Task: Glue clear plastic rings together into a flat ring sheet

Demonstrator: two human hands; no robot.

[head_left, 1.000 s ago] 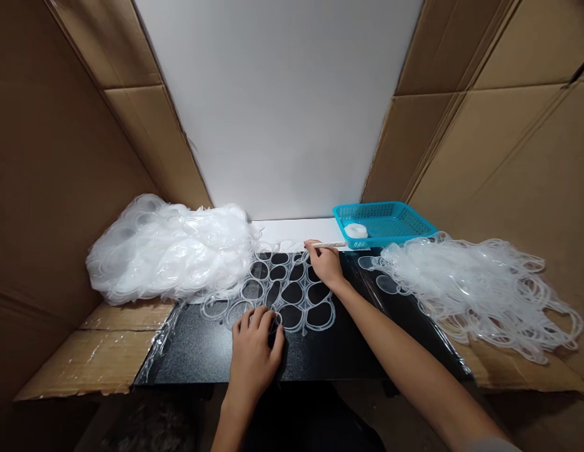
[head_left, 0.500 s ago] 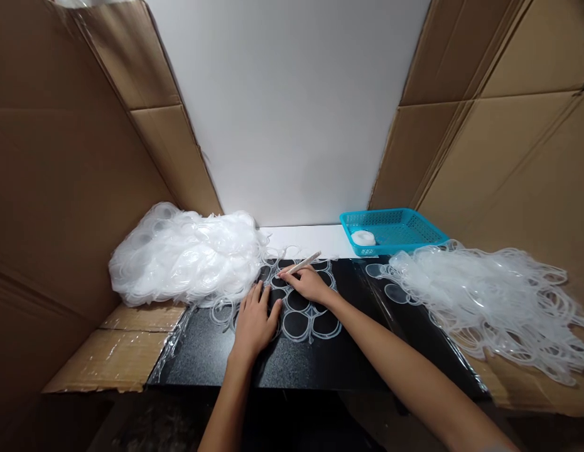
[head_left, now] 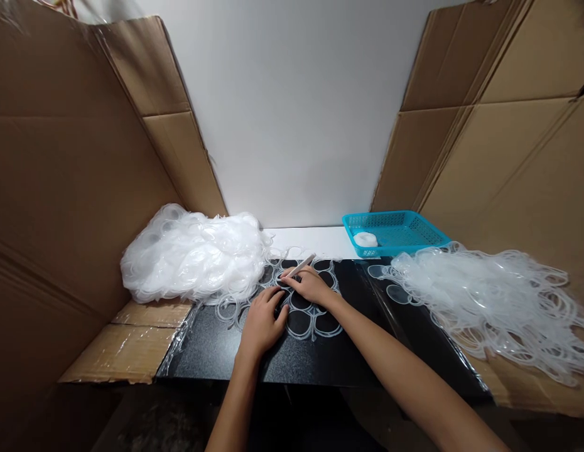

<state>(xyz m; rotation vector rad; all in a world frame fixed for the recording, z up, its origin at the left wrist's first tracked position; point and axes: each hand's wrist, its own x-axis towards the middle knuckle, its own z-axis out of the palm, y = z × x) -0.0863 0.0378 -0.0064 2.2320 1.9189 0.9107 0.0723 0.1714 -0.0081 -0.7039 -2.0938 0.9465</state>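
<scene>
A clear plastic sheet of joined rings (head_left: 315,317) lies on a black mat (head_left: 216,351). My left hand (head_left: 264,320) rests on the sheet's left side with its fingers curled down onto the rings. My right hand (head_left: 311,285) is closed around a thin pale stick (head_left: 301,265) whose lower tip points at a ring near the left fingertips. The two hands nearly touch over the middle of the sheet.
A heap of white plastic pieces (head_left: 188,254) lies at the left, a heap of clear ring sheets (head_left: 485,295) at the right. A blue basket (head_left: 400,232) holds a white round piece (head_left: 366,239). Cardboard walls (head_left: 61,188) flank both sides; a white panel (head_left: 296,113) stands behind.
My right hand drew back from the far edge to the sheet's middle with the stick. My left hand moved up toward it and curled its fingers.
</scene>
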